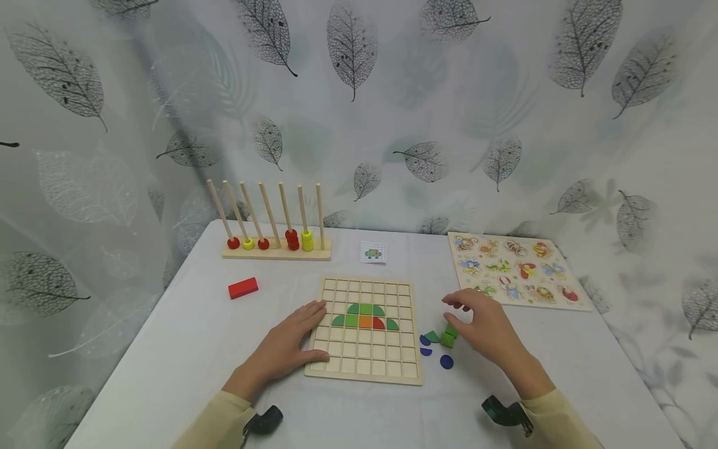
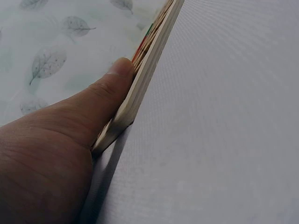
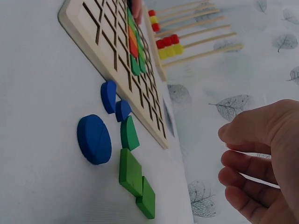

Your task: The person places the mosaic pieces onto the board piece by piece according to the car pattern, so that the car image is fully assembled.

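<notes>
My left hand (image 1: 291,340) rests on the left edge of a wooden grid board (image 1: 364,369), its thumb lying over the rim in the left wrist view. Green, orange and red pieces sit in the board's middle cells, among them an orange square (image 1: 366,322) and a red quarter-round (image 1: 378,323). To the right of the board, my right hand (image 1: 485,324) hovers with loosely bent fingers and nothing between them. Below it lie two green squares (image 3: 130,172), a green quarter-round (image 3: 129,133), small blue half-rounds (image 3: 108,96) and a blue disc (image 3: 94,139).
A peg stand (image 1: 277,252) with red and yellow rings stands at the back left, with a red block (image 1: 243,288) in front. Behind the board lies a small picture card (image 1: 373,252). An insect picture puzzle board (image 1: 516,268) lies at the back right, near the right hand.
</notes>
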`<action>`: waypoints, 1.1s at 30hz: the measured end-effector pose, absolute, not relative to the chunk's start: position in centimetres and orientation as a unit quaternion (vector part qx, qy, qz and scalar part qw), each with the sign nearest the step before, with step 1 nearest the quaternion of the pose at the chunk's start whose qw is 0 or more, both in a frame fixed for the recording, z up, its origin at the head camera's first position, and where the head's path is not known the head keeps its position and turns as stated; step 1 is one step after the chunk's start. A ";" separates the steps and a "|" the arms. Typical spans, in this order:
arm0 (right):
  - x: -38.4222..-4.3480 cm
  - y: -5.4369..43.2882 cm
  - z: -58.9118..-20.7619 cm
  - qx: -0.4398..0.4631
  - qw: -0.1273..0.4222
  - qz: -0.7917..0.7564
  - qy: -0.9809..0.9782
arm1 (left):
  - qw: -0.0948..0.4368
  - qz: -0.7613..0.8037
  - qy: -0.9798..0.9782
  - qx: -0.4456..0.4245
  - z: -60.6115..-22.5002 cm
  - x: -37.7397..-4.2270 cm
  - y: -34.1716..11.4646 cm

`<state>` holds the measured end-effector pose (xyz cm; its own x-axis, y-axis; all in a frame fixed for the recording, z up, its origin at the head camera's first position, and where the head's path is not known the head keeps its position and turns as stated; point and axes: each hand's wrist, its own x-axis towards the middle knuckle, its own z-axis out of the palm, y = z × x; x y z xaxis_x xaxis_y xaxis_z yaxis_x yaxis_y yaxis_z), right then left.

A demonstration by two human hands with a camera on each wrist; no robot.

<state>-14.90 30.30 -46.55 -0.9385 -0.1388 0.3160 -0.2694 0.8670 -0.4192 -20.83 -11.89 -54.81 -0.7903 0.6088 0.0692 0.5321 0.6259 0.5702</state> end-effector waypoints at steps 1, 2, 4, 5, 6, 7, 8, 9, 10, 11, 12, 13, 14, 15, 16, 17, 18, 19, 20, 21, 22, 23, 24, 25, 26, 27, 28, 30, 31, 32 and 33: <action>-14.8 30.4 -46.8 0.107 0.138 0.234 -0.956 | 0.065 0.295 0.899 0.317 -54.8 -20.8 -11.9; -14.8 30.4 -47.0 0.108 0.136 0.234 -0.956 | 0.065 0.295 0.899 0.318 -54.8 -20.8 -11.9; -14.6 30.5 -47.4 0.110 0.131 0.235 -0.957 | 0.064 0.295 0.899 0.318 -54.9 -20.9 -11.9; -14.5 30.4 -47.5 0.112 0.128 0.235 -0.957 | 0.063 0.295 0.899 0.318 -54.9 -20.9 -11.9; -14.4 30.4 -47.7 0.113 0.123 0.236 -0.957 | 0.063 0.295 0.899 0.319 -54.9 -20.9 -11.9; -14.3 30.4 -47.9 0.113 0.118 0.238 -0.957 | 0.063 0.295 0.898 0.320 -54.9 -20.9 -11.9; -14.2 30.4 -48.1 0.113 0.112 0.241 -0.957 | 0.062 0.294 0.898 0.321 -54.9 -20.8 -11.9; -14.1 30.3 -48.3 0.112 0.106 0.243 -0.958 | 0.062 0.294 0.898 0.322 -54.9 -20.8 -11.9; -14.0 30.3 -48.4 0.112 0.099 0.245 -0.958 | 0.062 0.295 0.897 0.323 -54.9 -20.8 -11.9; -14.0 30.2 -48.5 0.112 0.092 0.248 -0.958 | 0.062 0.296 0.896 0.324 -54.9 -20.8 -11.9; -13.9 30.2 -48.7 0.113 0.085 0.250 -0.958 | 0.062 0.298 0.895 0.325 -54.9 -20.8 -11.9; -13.9 30.1 -48.8 0.113 0.079 0.251 -0.958 | 0.062 0.298 0.895 0.326 -54.9 -20.7 -11.9; -13.9 30.1 -48.9 0.114 0.072 0.250 -0.959 | 0.061 0.298 0.895 0.327 -54.9 -20.7 -11.9; -14.0 30.0 -49.0 0.115 0.066 0.248 -0.960 | 0.061 0.298 0.894 0.328 -54.9 -20.7 -11.9; -14.0 30.0 -49.1 0.116 0.060 0.246 -0.960 | 0.059 0.298 0.894 0.328 -54.9 -20.7 -11.9; -14.1 30.0 -49.2 0.116 0.053 0.244 -0.961 | 0.058 0.296 0.895 0.329 -54.9 -20.7 -11.9; -14.2 30.0 -49.3 0.117 0.046 0.242 -0.962 | 0.058 0.295 0.895 0.329 -54.9 -20.7 -11.9; -14.2 30.0 -49.4 0.117 0.039 0.240 -0.963 | 0.056 0.293 0.896 0.329 -54.9 -20.7 -11.8; -14.3 30.0 -49.5 0.118 0.032 0.240 -0.963 | 0.056 0.293 0.896 0.328 -54.8 -20.8 -11.8; -14.4 30.0 -49.5 0.119 0.024 0.241 -0.963 | 0.055 0.293 0.897 0.328 -54.8 -20.8 -11.8; -14.4 30.0 -49.6 0.120 0.015 0.241 -0.963 | 0.055 0.294 0.897 0.327 -54.8 -20.8 -11.8; -14.5 30.0 -49.6 0.121 0.007 0.241 -0.963 | 0.055 0.294 0.896 0.327 -54.8 -20.8 -11.8; -14.5 30.0 -49.6 0.122 0.000 0.241 -0.963 | 0.056 0.296 0.896 0.326 -54.7 -20.8 -11.8; -14.6 30.0 -49.6 0.123 -0.008 0.240 -0.963 | 0.056 0.295 0.896 0.326 -54.7 -20.8 -11.8; -14.6 30.0 -49.7 0.122 -0.014 0.238 -0.963 | 0.057 0.296 0.896 0.326 -54.6 -20.8 -11.8; -14.7 30.0 -49.7 0.121 -0.019 0.236 -0.964 | 0.057 0.296 0.896 0.326 -54.6 -20.8 -11.8; -14.8 30.0 -49.8 0.119 -0.023 0.234 -0.965 | 0.058 0.295 0.896 0.326 -54.6 -20.8 -11.8; -14.9 30.1 -49.9 0.117 -0.027 0.230 -0.966 | 0.058 0.294 0.897 0.326 -54.5 -20.8 -11.8; -14.9 30.1 -50.0 0.116 -0.027 0.227 -0.967 | 0.059 0.293 0.897 0.326 -54.5 -20.8 -11.8; -14.9 30.1 -50.0 0.115 -0.026 0.225 -0.967 | 0.059 0.292 0.897 0.326 -54.6 -20.8 -11.8; -15.0 30.1 -50.1 0.115 -0.024 0.223 -0.968 | 0.058 0.291 0.897 0.327 -54.6 -20.8 -11.9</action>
<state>-14.96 30.08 -50.06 -0.9726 -0.2326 0.0036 -0.2108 0.8745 -0.4369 -20.80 -11.85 -54.61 -0.7797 0.6201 0.0865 0.5528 0.6170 0.5602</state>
